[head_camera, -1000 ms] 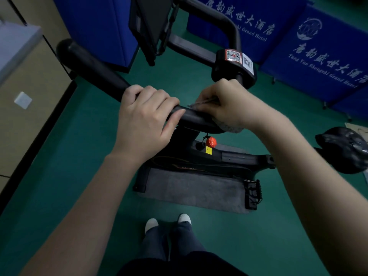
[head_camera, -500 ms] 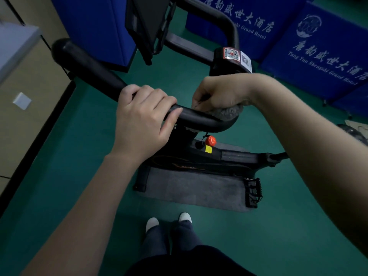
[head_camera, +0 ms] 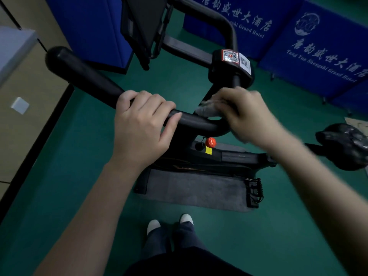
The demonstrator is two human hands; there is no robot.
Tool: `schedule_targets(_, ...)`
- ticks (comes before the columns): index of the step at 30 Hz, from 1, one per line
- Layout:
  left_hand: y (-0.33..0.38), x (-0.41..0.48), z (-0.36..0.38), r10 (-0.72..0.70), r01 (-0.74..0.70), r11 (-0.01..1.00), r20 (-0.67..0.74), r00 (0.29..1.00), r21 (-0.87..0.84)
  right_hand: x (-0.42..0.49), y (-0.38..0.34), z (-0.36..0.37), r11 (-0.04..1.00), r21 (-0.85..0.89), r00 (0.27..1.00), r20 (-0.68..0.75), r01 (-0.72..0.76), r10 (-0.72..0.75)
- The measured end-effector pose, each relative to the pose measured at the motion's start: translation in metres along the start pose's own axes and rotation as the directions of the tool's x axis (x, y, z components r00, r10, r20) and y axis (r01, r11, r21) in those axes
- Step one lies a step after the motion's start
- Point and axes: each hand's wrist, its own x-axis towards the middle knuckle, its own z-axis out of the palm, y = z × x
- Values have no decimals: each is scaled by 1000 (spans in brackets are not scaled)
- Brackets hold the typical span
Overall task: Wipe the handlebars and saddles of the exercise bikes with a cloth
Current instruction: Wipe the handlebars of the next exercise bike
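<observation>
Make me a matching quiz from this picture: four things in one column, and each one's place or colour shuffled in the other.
Things:
1. left hand
2. cloth
3. knob
4. mat

Descriptions:
A. grey, under the bike
B. red, below the handlebar
C. grips the handlebar
D. held by the right hand at the handlebar's bend

Pairs: 1-C, 2-D, 3-B, 4-A

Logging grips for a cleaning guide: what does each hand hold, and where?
The left hand grips the handlebar mid-bar. The right hand holds the cloth, bunched under its fingers, at the handlebar's bend.
</observation>
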Motion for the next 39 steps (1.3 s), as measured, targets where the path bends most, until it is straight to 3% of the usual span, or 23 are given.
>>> schedule_targets(1, 2, 1, 0, -15, 15, 1000, 3, 1000, -3, -17, 0, 12, 996, 83, 969, -242, -28, 47)
schedule_targets(2, 3, 2, 0, -30, 30, 1000, 4, 1000, -4, -33, -4, 27, 987, 152, 891, -440, -48, 111)
schedule_targets(3, 4, 2, 0, -42, 42, 999, 4, 999, -4, -44, -9, 43, 972, 224, 794, -576, -77, 195)
schedule_targets(5, 6, 3, 0, -51, 51, 999, 5, 999, -3, -51, -20, 71, 892, 431, 592, -686, -138, 423)
schedule_targets(7, 6, 3, 0, -46, 46, 999, 10, 999, -1, -42, -34, 85, 731, 672, 394, -644, -120, 656)
schedule_targets(9, 4, 3, 0, -37, 37, 999, 13, 999, 1, -30, -47, 87, 572, 819, 242, -546, -50, 802)
schedule_targets(13, 2, 2, 0, -16, 16, 1000, 20, 1000, 12, -17, -56, 84, 283, 958, 70, -285, 44, 956)
schedule_targets(15, 1, 2, 1, -2, 2, 1000, 26, 1000, 20, -11, -48, 82, 77, 989, 57, -84, 126, 995)
schedule_targets(17, 0, 3, 1, 4, -5, 1000, 30, 1000, 21, -8, -44, 81, -98, 971, 126, 72, 217, 989)
schedule_targets(19, 1, 2, 1, 2, -3, 1000, 28, 1000, 19, -12, -50, 85, -188, 950, 179, 145, 251, 973)
schedule_targets(25, 2, 1, 1, 8, -9, 999, 35, 999, 33, -20, -69, 99, -450, 844, 238, 392, 292, 889)
schedule_targets(28, 1, 1, 1, 9, -11, 999, 51, 999, 37, -18, -56, 89, -413, 845, 227, 353, 340, 908)
schedule_targets(32, 3, 2, 0, -7, 5, 999, 49, 999, 42, -21, -70, 97, -281, 927, 211, 231, 250, 950)
schedule_targets(36, 10, 6, -1, -55, 55, 998, 37, 998, 9, -22, -58, 96, -5, 981, 123, -19, 194, 992)
schedule_targets(39, 24, 11, 1, -79, 80, 996, 27, 997, -50, -20, -46, 93, 154, 975, 128, -175, 158, 976)
